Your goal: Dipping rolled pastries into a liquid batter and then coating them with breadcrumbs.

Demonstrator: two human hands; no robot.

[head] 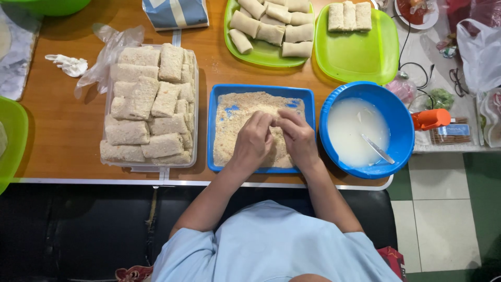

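My left hand and my right hand meet over the middle of the blue rectangular tray of breadcrumbs, directly in front of me. Both are curled, fingertips turned in toward each other and touching, and they seem to close on a roll between them, though my fingers cover it so fully that I cannot tell its outline; from how my hands sit, I judge its long axis runs left to right, one hand at each end. Neither hand is nearer than the other; both rest on the crumbs.

Just to the right of the tray, touching its side, stands the round blue bowl of milky white batter, a metal spoon lying in it. This sits beside my right hand. To the left of the tray, near my left hand, is the clear rectangular container stacked with crumbed rolls, and a crumpled clear plastic bag lies at its far corner. A scrunched white tissue is further left on the wooden table.

Beyond the tray lie two lime-green plates: the left one piled with uncoated pale rolls, the right one holding three more at its far edge. A blue-and-white striped packet stands at the far edge, left of the plates. Off to the right are an orange cap-like object and a white plastic bag.
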